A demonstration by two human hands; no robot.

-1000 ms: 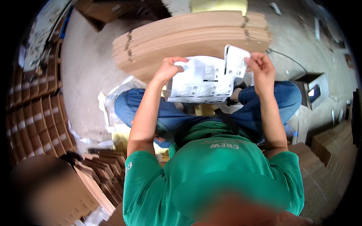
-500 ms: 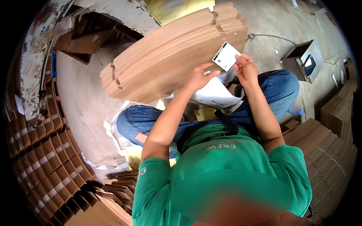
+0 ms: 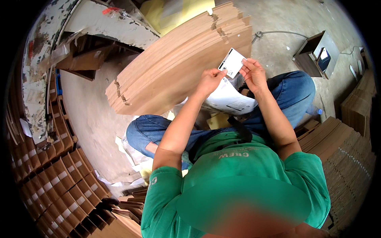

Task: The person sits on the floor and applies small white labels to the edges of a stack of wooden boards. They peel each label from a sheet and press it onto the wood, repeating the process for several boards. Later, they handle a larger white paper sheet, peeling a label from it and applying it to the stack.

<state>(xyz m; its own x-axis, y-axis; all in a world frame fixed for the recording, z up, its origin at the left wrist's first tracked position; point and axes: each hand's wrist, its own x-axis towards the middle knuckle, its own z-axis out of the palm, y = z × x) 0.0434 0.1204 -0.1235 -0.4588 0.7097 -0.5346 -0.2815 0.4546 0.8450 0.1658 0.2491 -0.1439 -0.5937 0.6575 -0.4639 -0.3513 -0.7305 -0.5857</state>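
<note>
A square white label (image 3: 232,62) with a black strip along one edge and small printed marks is held up above my lap. My left hand (image 3: 210,82) pinches its lower left corner between thumb and fingers. On the opposite side, my right hand (image 3: 254,74) grips the label's right edge with its fingertips. Beneath both hands, curved white printed sheets (image 3: 229,97) rest between my crossed legs. Just beyond the label stands a thick stack of flat brown cardboard (image 3: 178,65), on edge and slotted near its ends.
Cardboard divider grids (image 3: 59,186) fill the lower left. A worn white metal frame (image 3: 115,25) stands at the upper left. To the right are a metal box (image 3: 315,55) with a phone (image 3: 324,58) on it, a bottle (image 3: 315,110), and cardboard stacks (image 3: 337,154).
My left hand has closed from spread fingers onto the label's lower left corner. The label has shifted slightly left and down, with my right hand still on it. The view has shifted slightly.
</note>
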